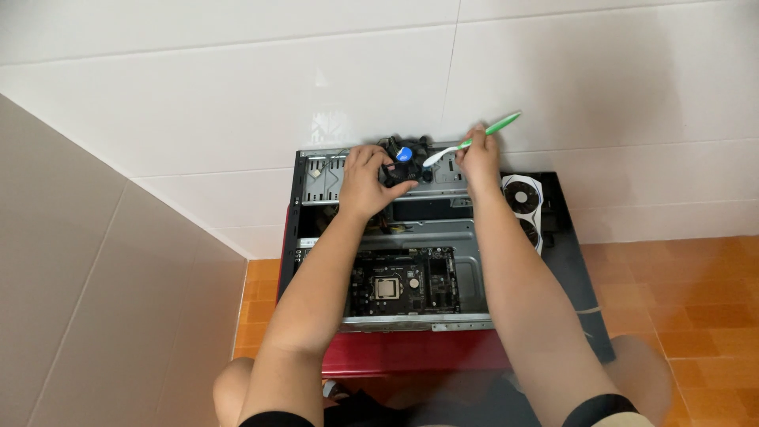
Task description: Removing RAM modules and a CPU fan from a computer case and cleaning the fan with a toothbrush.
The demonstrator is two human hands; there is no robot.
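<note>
1. Left grip (pixel 365 180) grasps a small black fan (pixel 405 160) at the far end of the open computer case (pixel 474 273).
2. Right grip (pixel 479 158) pinches a green toothbrush (pixel 473 141), its bristles beside the fan.

— what's carrying everything on my feed?

— the floor (pixel 696 308), orange-brown tiles with pale grout lines. i see it to the right of the work and in a narrow strip on the left, where it meets the white tiled wall (pixel 237 87).

— and what sits straight on it?

— an open computer case (pixel 419 229), lying on its side, its far end just against the wall. its red panel (pixel 411 352) faces me. beside it on the right lies a flat black side panel (pixel 577 277), also on the tiles, touching the case. a white graphics card with two fans (pixel 523 207) rests on that panel, not on the floor itself.
</note>
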